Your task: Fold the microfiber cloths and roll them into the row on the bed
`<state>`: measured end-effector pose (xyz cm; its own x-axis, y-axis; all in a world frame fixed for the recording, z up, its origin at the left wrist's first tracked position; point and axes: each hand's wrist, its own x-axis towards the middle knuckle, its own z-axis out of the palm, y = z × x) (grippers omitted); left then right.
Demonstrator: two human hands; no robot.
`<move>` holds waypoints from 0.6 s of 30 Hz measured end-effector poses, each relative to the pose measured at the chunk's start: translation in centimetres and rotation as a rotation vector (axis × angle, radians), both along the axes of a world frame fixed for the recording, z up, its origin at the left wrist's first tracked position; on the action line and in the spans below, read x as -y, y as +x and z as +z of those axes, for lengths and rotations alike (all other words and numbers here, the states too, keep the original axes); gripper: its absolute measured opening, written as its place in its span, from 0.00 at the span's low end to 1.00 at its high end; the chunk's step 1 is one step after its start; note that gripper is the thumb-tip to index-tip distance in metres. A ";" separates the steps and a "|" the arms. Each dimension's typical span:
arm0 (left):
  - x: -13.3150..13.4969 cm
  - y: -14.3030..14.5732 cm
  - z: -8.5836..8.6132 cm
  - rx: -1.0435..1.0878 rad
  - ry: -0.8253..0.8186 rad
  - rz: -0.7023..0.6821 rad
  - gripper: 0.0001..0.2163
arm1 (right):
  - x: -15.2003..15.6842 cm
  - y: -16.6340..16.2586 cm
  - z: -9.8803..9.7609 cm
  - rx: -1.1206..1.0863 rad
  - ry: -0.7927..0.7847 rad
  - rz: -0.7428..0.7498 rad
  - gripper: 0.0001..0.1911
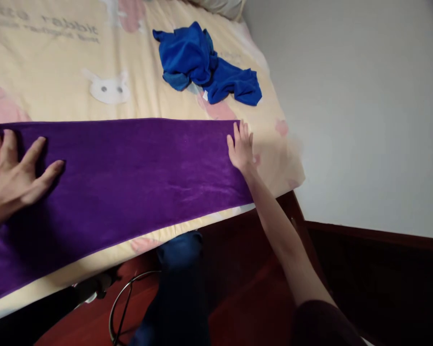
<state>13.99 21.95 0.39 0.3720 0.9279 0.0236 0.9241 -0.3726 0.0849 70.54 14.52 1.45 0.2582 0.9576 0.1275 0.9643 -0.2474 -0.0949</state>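
A purple towel-like cloth (130,168) lies spread lengthwise along the near edge of the bed, mostly flat with a few creases towards its right end. My left hand (18,175) rests on the cloth's left part, fingers spread, and the frame's left edge cuts off some of it. At the cloth's far right corner, my right hand (242,146) lies flat with its fingers stretched out. Neither hand grips anything. Beyond the cloth sits a crumpled blue cloth (191,55) with a small white tag.
The bed's cream sheet (68,96) carries rabbit prints and lettering. A grey-white wall (364,105) stands at the right. Below the bed edge are a dark red floor (238,293), my knee in blue trousers (182,254), and a thin curved cable or metal loop (111,307).
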 end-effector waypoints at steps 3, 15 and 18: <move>5.9 1.8 2.2 0.210 0.075 0.051 0.32 | 9.0 -1.1 0.0 -0.013 -0.045 0.207 0.32; 21.1 -3.4 3.1 0.135 0.095 -0.039 0.27 | 23.4 -6.2 1.9 -0.284 0.250 -0.164 0.32; 25.3 -4.0 2.5 0.089 0.036 -0.149 0.26 | 26.4 -16.8 2.3 -0.688 0.370 -0.039 0.29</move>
<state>9.97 -3.39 2.93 0.5001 0.8608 0.0946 0.8480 -0.5090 0.1478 53.74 -11.88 3.77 0.4274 0.8728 0.2358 0.6497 -0.1151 -0.7514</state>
